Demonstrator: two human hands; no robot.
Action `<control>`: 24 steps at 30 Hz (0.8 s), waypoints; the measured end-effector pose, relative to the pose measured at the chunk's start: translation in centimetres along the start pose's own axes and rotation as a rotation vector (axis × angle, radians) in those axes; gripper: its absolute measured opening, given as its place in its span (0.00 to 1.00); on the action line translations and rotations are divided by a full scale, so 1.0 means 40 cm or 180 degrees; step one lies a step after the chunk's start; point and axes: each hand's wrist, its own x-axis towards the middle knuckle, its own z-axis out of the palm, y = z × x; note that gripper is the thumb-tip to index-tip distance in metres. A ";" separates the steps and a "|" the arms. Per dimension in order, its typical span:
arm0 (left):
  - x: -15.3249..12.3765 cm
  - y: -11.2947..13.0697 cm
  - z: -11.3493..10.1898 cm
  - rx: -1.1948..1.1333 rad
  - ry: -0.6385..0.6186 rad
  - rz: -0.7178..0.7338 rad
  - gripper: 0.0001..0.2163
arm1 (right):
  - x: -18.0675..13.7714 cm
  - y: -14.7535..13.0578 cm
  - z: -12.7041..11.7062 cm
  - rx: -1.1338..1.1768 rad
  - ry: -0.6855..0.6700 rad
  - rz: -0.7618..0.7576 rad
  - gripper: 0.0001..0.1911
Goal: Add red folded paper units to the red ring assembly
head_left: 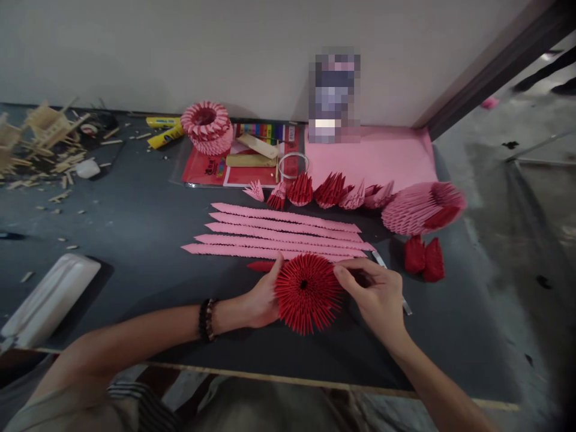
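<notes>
A round red folded-paper disc [308,294], made of many pointed pieces around a small dark centre hole, is held over the dark table. My left hand [265,294] grips its left edge, thumb up along the rim. At its right edge, my right hand [378,291] has thumb and index finger pinched on the rim points. Just beyond lie several long pink folded-paper strips [288,231] side by side. A red strip [261,266] pokes out behind my left thumb. Under my right hand lies a thin metallic strip [407,306], partly hidden.
Behind the strips stands a row of small red and pink paper pieces [300,190]. A pink paper piece [418,210] and red bundles [424,259] sit at right. A pink-and-red ring stack [207,129], glue tubes [166,135], wooden sticks [58,159] and a white case [51,300] lie leftward.
</notes>
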 end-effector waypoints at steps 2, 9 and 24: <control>0.003 0.000 -0.001 0.0005 -0.0032 0.0022 0.30 | 0.000 0.000 -0.001 -0.0037 -0.0028 -0.0034 0.09; -0.004 0.006 0.019 0.0025 -0.0010 0.0015 0.29 | 0.002 -0.009 -0.010 -0.0249 -0.0041 -0.0098 0.11; 0.010 -0.004 -0.004 0.0130 -0.0227 0.0188 0.30 | 0.001 0.006 -0.002 -0.0160 -0.0128 -0.0231 0.05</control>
